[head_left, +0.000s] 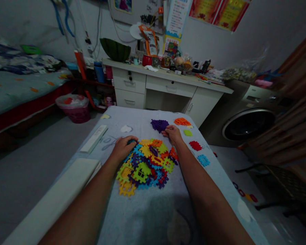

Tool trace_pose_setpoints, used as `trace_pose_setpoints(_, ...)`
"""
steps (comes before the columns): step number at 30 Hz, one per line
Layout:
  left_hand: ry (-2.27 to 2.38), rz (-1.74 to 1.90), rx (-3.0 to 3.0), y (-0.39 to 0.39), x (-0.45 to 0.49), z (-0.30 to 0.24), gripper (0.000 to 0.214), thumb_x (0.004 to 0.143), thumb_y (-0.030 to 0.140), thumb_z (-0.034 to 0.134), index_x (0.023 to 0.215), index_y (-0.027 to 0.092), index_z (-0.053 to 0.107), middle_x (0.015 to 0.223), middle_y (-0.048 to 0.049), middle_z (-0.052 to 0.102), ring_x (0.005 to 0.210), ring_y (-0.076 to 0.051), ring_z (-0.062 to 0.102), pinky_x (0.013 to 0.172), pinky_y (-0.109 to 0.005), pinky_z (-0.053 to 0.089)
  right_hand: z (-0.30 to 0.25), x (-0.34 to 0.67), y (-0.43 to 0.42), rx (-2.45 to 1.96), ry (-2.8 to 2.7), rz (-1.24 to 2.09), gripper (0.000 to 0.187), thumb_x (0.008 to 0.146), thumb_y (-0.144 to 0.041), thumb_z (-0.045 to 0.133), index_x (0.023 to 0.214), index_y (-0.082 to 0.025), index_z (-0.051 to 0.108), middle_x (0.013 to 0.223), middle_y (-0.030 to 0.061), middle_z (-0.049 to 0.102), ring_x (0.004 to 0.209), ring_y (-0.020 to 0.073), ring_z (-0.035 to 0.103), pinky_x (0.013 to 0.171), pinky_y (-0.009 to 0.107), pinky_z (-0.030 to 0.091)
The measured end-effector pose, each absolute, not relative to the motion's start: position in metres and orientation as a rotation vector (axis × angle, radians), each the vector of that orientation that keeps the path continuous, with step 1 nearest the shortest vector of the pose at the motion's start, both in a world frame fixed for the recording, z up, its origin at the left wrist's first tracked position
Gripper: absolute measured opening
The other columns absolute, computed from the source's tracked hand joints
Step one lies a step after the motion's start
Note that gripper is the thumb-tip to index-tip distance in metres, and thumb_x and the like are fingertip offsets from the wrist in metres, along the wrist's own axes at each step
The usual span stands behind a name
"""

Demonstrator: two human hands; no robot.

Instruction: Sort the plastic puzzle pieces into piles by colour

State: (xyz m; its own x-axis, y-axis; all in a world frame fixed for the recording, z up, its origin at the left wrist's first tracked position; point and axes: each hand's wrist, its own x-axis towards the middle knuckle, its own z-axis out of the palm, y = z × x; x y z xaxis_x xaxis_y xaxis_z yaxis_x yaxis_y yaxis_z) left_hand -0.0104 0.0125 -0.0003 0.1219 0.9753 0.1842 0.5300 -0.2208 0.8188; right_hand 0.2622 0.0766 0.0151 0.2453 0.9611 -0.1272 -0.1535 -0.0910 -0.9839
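Note:
A mixed heap of plastic interlocking building pieces in yellow, green, blue, purple, orange and red lies on the cloth-covered table. At the heap's upper left edge, my left hand has its fingers and thumb curled around a dark blue piece. My right hand reaches past the heap to a separate purple pile. Its fingertips are pinched at the pile's near right edge on a purple piece, partly hidden by the fingers.
Right of the purple pile lie orange pieces, a green piece, red pieces and light blue pieces. A long white box rests near the left edge. Beyond stand a white desk and a washing machine.

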Motion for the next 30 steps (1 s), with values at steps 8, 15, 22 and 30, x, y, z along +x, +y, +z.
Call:
trace_pose_setpoints(8,1.481,0.988,1.834,0.013,-0.011,-0.004,0.035,0.077,0.045,0.057,0.099,0.022,0.072,0.100,-0.0050,0.073,0.098,-0.026,0.064,0.094,-0.043,0.048,0.019,0.261,0.069,-1.237,-0.919,1.076,0.031,0.062,-0.011,0.068,0.089,-0.020,0.057,0.091,-0.0018,0.059,0.074,0.0102,0.064,0.064,0.022,0.054)
trace_pose_setpoints(15,1.472,1.127,1.876,0.015,-0.011,-0.007,0.033,0.077,0.045,0.058,0.096,0.022,0.071,0.120,-0.0082,0.064,0.121,-0.028,0.055,0.110,-0.045,0.038,0.041,0.277,0.042,-1.338,-1.406,1.067,0.020,0.071,-0.026,0.066,0.089,-0.020,0.060,0.079,-0.0025,0.063,0.069,0.0117,0.061,0.063,0.024,0.049)
trace_pose_setpoints(22,1.496,1.232,1.803,0.013,-0.009,-0.004,0.037,0.082,0.049,0.052,0.096,0.020,0.071,0.117,-0.0082,0.062,0.120,-0.027,0.054,0.110,-0.042,0.039,0.054,0.270,0.026,-1.550,-2.087,0.838,0.030,0.073,-0.027,0.073,0.100,-0.016,0.066,0.094,0.0019,0.067,0.077,0.0125,0.059,0.070,0.024,0.045)
trace_pose_setpoints(30,1.439,1.238,1.797,0.012,-0.009,-0.004,0.034,0.083,0.049,0.052,0.093,0.021,0.069,0.108,-0.0055,0.066,0.110,-0.025,0.059,0.103,-0.039,0.044,0.060,0.257,0.021,-1.647,-2.348,0.582,0.038,0.070,-0.029,0.079,0.105,-0.018,0.067,0.097,0.0041,0.068,0.080,0.0152,0.059,0.071,0.025,0.044)
